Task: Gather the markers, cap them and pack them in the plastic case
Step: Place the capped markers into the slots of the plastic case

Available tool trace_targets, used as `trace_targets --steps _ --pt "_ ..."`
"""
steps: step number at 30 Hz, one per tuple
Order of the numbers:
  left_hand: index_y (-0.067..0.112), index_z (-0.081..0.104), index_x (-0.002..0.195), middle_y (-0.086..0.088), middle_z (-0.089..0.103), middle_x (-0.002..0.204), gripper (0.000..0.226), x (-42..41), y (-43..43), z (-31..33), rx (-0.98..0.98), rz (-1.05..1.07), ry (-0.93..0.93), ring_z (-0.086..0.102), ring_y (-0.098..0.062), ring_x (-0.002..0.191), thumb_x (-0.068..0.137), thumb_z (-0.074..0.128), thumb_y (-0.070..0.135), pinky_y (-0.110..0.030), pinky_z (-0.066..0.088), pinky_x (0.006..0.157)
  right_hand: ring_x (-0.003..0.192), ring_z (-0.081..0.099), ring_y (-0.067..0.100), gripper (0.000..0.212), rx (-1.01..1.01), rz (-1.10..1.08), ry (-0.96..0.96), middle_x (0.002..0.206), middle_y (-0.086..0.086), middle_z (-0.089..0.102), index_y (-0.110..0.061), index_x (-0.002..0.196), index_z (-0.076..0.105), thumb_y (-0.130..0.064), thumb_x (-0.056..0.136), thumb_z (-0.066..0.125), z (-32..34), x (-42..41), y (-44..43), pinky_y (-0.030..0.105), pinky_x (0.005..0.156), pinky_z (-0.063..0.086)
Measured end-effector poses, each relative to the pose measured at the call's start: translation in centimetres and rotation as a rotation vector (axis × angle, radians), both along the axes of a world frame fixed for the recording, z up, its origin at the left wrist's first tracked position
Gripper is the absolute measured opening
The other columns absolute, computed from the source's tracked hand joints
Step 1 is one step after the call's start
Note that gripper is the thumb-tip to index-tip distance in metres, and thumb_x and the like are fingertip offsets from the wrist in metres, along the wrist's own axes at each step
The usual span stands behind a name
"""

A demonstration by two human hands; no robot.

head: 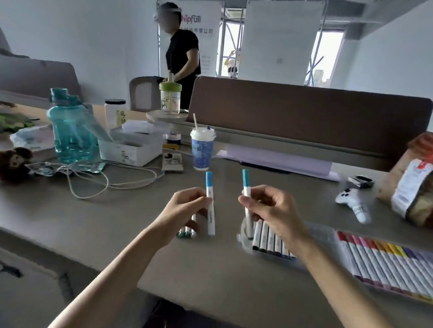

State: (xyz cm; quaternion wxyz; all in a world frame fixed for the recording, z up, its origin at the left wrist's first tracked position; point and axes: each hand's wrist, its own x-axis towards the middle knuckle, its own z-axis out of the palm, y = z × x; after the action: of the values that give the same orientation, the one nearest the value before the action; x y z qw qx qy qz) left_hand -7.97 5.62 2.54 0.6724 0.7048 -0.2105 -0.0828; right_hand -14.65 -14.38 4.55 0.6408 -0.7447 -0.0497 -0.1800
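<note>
My left hand (185,208) pinches a white marker with a light blue cap (210,202), held upright above the table; several more markers with green ends (186,233) stick out under its fingers. My right hand (271,210) pinches a second white marker with a teal cap (247,195), also upright. Under my right hand lies the clear plastic case (321,234), its near half holding a short row of markers (272,240). The far half (389,268) is filled with a long row of capped markers in many colours.
A paper cup with a straw (201,149) stands just beyond the markers. At the left are a teal water bottle (70,130), a white box (130,147), loose cables (96,179) and a brown plush toy (8,162). A white game controller (353,202) and a paper bag (428,182) are at the right.
</note>
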Motion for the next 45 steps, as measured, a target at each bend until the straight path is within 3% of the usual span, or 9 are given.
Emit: trace_targets --steps 6,11,15,19,24,27,35,41,45 --pt "0.003 0.06 0.101 0.002 0.062 0.071 0.009 -1.9 -10.3 0.2 0.035 -0.262 -0.03 0.064 -0.011 0.065 0.093 0.058 0.005 -0.027 0.05 0.043 0.064 0.058 0.016 0.027 -0.119 -0.143 0.01 0.074 0.011 0.066 -0.002 0.097 0.069 -0.022 0.081 0.078 -0.5 -3.3 -7.9 0.025 0.059 0.051" --pt "0.003 0.062 0.1 0.002 0.065 0.07 0.011 -1.1 -15.1 -0.1 0.128 -0.303 -0.04 0.063 -0.01 0.066 0.093 0.056 0.008 -0.028 0.05 0.051 0.055 0.054 0.013 0.023 -0.142 -0.282 0.052 0.059 -0.003 0.058 -0.004 0.085 0.067 -0.027 0.088 0.071 -1.3 -4.2 -13.0 0.022 0.051 0.046" --pt "0.006 0.067 0.09 -0.006 0.056 0.072 0.016 -0.8 -17.8 -0.9 0.265 -0.308 -0.161 0.051 -0.013 0.066 0.092 0.06 0.02 -0.027 0.039 0.052 0.051 0.053 0.005 0.02 -0.054 -0.314 0.106 0.059 -0.005 0.056 -0.011 0.08 0.063 -0.028 0.092 0.066 -2.5 -4.1 -15.0 0.017 0.049 0.045" --pt "0.024 0.069 0.089 0.007 0.065 0.072 0.014 0.1 -19.0 -2.5 0.442 -0.213 -0.387 0.057 -0.006 0.064 0.089 0.063 0.037 -0.032 0.049 0.065 0.053 0.057 0.005 0.024 0.029 -0.287 0.141 0.061 -0.006 0.064 -0.003 0.088 0.065 -0.027 0.093 0.064 -3.2 -3.9 -15.2 0.016 0.05 0.047" --pt "0.022 0.054 0.131 0.011 0.07 0.097 0.042 -0.2 -19.3 -2.8 0.594 -0.178 -0.496 0.059 0.01 0.064 0.092 0.06 0.036 -0.008 0.043 0.056 0.05 0.057 0.01 0.026 0.053 -0.283 0.156 0.067 -0.002 0.07 0.0 0.093 0.065 -0.026 0.093 0.065 -3.5 -3.8 -15.0 0.021 0.049 0.049" --pt "0.032 0.037 0.143 0.016 0.064 0.084 0.054 -0.7 -19.3 -2.7 0.59 -0.221 -0.556 0.052 0.02 0.063 0.094 0.058 0.033 0.0 0.037 0.06 0.05 0.057 0.007 0.025 0.055 -0.291 0.175 0.069 -0.002 0.069 -0.001 0.092 0.065 -0.026 0.094 0.063 -3.5 -3.9 -14.9 0.019 0.049 0.05" --pt "0.029 0.052 0.135 0.021 0.055 0.064 0.042 -0.2 -19.1 -3.2 0.504 -0.336 -0.491 0.049 0.003 0.056 0.094 0.057 0.024 -0.009 0.038 0.058 0.047 0.055 0.009 0.031 0.027 -0.334 0.192 0.065 -0.006 0.068 0.003 0.094 0.065 -0.028 0.095 0.062 -3.6 -4.1 -15.3 0.015 0.047 0.043" --pt "0.033 0.046 0.138 0.02 0.051 0.086 0.045 -0.2 -18.7 -3.4 0.616 -0.306 -0.581 0.047 -0.003 0.087 0.095 0.057 0.033 -0.013 0.037 0.075 0.05 0.057 0.01 0.03 -0.014 -0.331 0.208 0.067 -0.008 0.07 -0.002 0.094 0.066 -0.032 0.095 0.062 -3.8 -4.1 -15.3 0.014 0.051 0.044" --pt "0.037 0.039 0.142 0.004 0.052 0.121 0.052 0.1 -18.9 -4.1 0.745 -0.307 -0.637 0.041 -0.013 0.113 0.093 0.055 0.043 -0.023 0.035 0.088 0.051 0.058 0.01 0.029 0.01 -0.319 0.206 0.071 -0.004 0.071 -0.001 0.096 0.066 -0.03 0.095 0.062 -3.9 -4.0 -15.3 0.016 0.051 0.046"
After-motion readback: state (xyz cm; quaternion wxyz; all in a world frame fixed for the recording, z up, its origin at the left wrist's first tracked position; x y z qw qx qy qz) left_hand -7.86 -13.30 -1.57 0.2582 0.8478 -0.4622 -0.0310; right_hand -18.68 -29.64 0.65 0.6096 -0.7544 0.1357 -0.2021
